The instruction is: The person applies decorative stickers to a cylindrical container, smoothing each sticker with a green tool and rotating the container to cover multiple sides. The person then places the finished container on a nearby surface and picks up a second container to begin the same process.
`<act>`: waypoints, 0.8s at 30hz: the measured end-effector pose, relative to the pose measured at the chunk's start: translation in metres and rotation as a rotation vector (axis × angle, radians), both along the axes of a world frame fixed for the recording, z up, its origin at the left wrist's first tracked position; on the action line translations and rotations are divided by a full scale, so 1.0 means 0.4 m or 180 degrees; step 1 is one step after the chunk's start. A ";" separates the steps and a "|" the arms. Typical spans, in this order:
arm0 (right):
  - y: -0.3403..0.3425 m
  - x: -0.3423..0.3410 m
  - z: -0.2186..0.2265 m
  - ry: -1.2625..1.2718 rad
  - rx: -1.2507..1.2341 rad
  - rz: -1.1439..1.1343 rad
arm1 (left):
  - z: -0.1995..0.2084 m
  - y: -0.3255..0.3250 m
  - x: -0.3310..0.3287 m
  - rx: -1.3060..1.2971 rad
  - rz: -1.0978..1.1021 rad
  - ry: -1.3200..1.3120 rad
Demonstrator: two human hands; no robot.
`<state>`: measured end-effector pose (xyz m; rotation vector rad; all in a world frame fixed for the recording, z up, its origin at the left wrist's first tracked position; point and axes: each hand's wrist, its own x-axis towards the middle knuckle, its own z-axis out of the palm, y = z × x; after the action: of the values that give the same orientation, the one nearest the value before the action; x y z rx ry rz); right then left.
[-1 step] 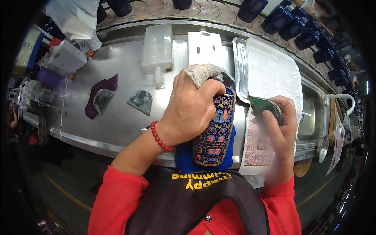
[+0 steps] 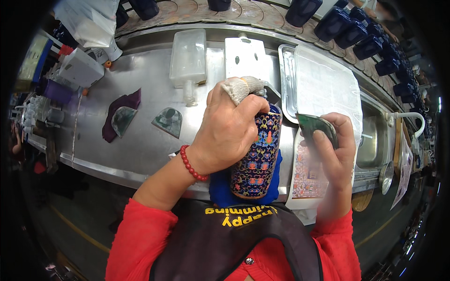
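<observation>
Overhanging the near edge of the metal surface (image 2: 154, 70), the blue cloth (image 2: 220, 189) is lying right by the dark apron (image 2: 211, 243). Patterned vase (image 2: 260, 159) is leaning on that cloth, rim pointing away. Left hand (image 2: 225, 124) is gripping the vase's top end, bent fingers wearing pale knit covers (image 2: 239, 89); red bead bracelet (image 2: 188, 164) is circling the wrist. Right hand (image 2: 337, 145) is pinching a flat green piece (image 2: 311, 129), thumb on its face, apart from the vase. Most open room is running left of the left forearm; the right side is crowding up.

Printed sheet (image 2: 304, 189) is lying under the right hand, its lower end passing the near edge. Two loose green pieces are sitting left: one (image 2: 168, 122) on bare metal, one (image 2: 123, 122) against purple cloth (image 2: 110, 126). Sink (image 2: 370, 150) and white faucet (image 2: 415, 116) are bounding the right. Beyond the hands, a clear bottle (image 2: 187, 58), white container (image 2: 248, 56) and metal tray (image 2: 287, 84) are blocking the back; a whitish sheet (image 2: 328, 84) is covering much of the tray. Dark blue vases (image 2: 333, 25) are lining the plated belt (image 2: 243, 11) farthest off.

Left hand is hiding the vase's mouth, so can't tell how deep fingertips are reaching. Right palm is blurring. Frame top is cutting off several blue vases; far-left clutter is blurring out.
</observation>
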<state>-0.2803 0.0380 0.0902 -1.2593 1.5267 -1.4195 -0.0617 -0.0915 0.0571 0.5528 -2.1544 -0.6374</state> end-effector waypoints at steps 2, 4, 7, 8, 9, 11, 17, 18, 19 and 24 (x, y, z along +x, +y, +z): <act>-0.017 0.003 -0.003 -0.0096 0.0042 0.0032 | 0.000 0.000 -0.002 0.0002 0.0000 0.0047; -0.025 0.004 -0.007 -0.0034 0.0021 0.0119 | -0.001 0.000 -0.002 0.0036 -0.0010 0.0051; -0.031 0.001 -0.006 -0.0102 -0.0001 0.0165 | -0.001 0.001 -0.001 0.0128 -0.0029 0.0052; -0.033 -0.002 -0.003 -0.0123 -0.0005 0.0182 | -0.001 0.001 -0.002 0.0151 -0.0029 0.0087; -0.035 -0.004 0.000 -0.0143 -0.0009 0.0198 | -0.002 0.000 -0.002 0.0174 -0.0014 0.0090; -0.040 -0.010 0.009 -0.0175 0.0078 0.0276 | -0.002 -0.001 -0.001 0.0314 0.0002 0.0166; -0.073 -0.012 0.010 0.0939 -0.0250 0.0491 | -0.008 -0.002 0.000 0.0400 0.0024 0.0303; -0.080 -0.009 0.004 0.1560 -0.0447 0.0592 | -0.011 0.000 0.000 0.0394 0.0020 0.0334; -0.089 -0.009 -0.003 0.2206 -0.0701 0.0661 | -0.013 0.001 0.001 0.0341 0.0032 0.0353; -0.103 0.006 -0.043 0.2656 -0.0861 0.0788 | -0.029 -0.003 0.003 -0.0045 0.0184 0.0394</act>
<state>-0.2779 -0.0033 0.0729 -2.3136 1.6135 -0.9929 -0.0603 -0.0928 0.0454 0.5515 -2.0186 -0.6085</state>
